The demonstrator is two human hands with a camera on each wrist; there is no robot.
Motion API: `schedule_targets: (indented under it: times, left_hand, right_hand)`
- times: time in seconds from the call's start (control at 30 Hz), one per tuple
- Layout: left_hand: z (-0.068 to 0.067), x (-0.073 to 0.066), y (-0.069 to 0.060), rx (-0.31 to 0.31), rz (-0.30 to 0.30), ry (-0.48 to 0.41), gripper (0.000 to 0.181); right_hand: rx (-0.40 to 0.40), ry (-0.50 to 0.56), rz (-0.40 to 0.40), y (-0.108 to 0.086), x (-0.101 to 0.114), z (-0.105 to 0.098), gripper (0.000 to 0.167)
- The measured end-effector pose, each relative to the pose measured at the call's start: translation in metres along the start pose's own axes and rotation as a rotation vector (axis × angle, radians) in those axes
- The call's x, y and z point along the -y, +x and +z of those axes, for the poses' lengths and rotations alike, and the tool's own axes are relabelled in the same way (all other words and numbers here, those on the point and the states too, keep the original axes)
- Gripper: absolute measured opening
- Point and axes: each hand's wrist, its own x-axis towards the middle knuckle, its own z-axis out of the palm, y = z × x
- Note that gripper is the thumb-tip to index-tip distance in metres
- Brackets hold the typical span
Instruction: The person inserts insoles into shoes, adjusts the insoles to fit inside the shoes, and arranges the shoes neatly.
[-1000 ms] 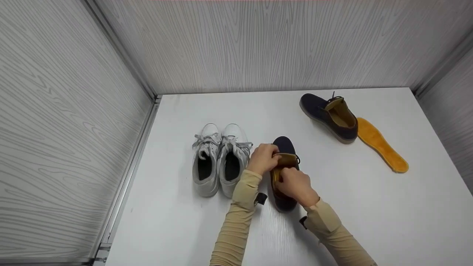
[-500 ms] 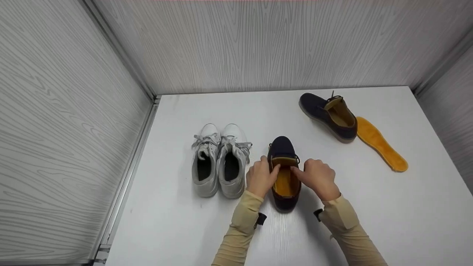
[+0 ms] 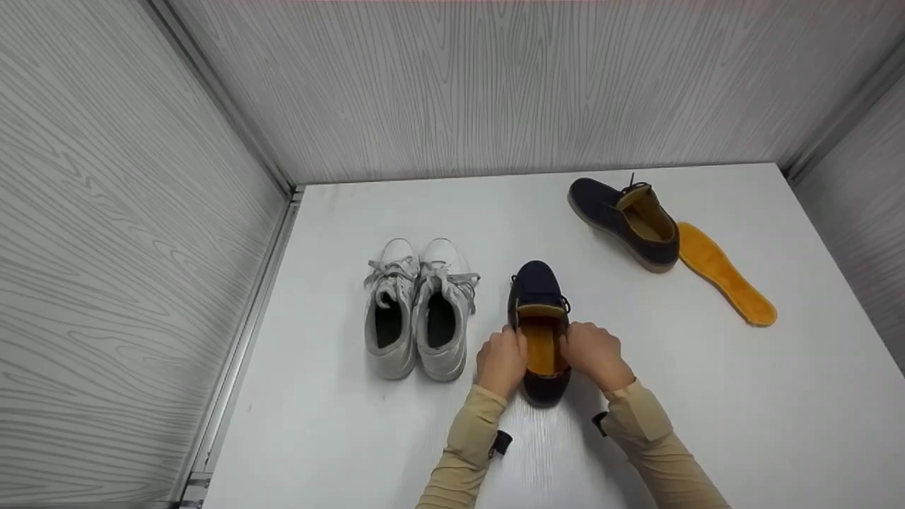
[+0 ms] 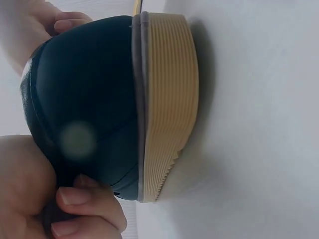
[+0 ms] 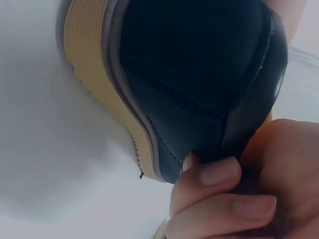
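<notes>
A dark navy shoe [image 3: 539,283] stands on the table with its toe pointing away and a yellow-orange insole [image 3: 542,346] lying inside it. My left hand [image 3: 502,360] grips the left side of its opening, fingers outside and thumb toward the inside. On the opposite side, my right hand [image 3: 592,351] pinches the right edge in the same way. Both wrist views show the shoe's dark heel [image 4: 89,84] and its ribbed tan sole [image 5: 84,55], with curled fingertips [image 5: 219,172] against the outer side. The thumb tips are mostly hidden.
A pair of white lace-up sneakers [image 3: 442,360] stands to the left. The matching navy shoe [image 3: 601,205] sits at the back right, angled, with a loose orange insole [image 3: 725,272] beside its heel. Grey wood-grain panels [image 3: 495,85] border the white table [image 3: 318,424].
My right hand has come out of the shoe and now holds its right edge. My left hand has moved from the tongue back to the left edge. The insole inside is now uncovered.
</notes>
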Motion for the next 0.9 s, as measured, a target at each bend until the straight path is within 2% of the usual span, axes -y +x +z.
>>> schedule_targets:
  times: [0.17,0.3,0.4,0.57,0.63,0.8,0.9]
  left_hand:
    - [0.002,0.002,0.000,-0.025,0.030,0.047,0.029]
    - [-0.004,0.003,0.005,-0.044,0.034,0.070,0.029]
    - [-0.013,0.003,0.012,-0.065,0.039,0.092,0.030]
    - [-0.026,0.005,0.032,-0.139,0.065,0.140,0.028]
    - [-0.028,0.007,0.039,-0.158,0.052,0.158,0.027]
    - [-0.032,0.009,0.049,-0.127,-0.035,0.211,0.026]
    - [-0.031,0.009,0.052,-0.120,-0.061,0.245,0.026]
  right_hand:
    - [-0.012,0.029,0.001,0.000,-0.001,0.000,0.029]
    - [-0.005,0.056,-0.001,0.004,0.003,-0.005,0.028]
    - [-0.006,0.076,-0.004,0.010,0.010,-0.010,0.029]
    - [-0.042,0.093,-0.015,0.023,0.024,-0.018,0.030]
    - [-0.057,0.090,-0.023,0.029,0.029,-0.020,0.031]
    - [-0.042,0.080,-0.019,0.043,0.038,-0.017,0.031]
    - [-0.033,0.080,-0.004,0.050,0.041,-0.014,0.032]
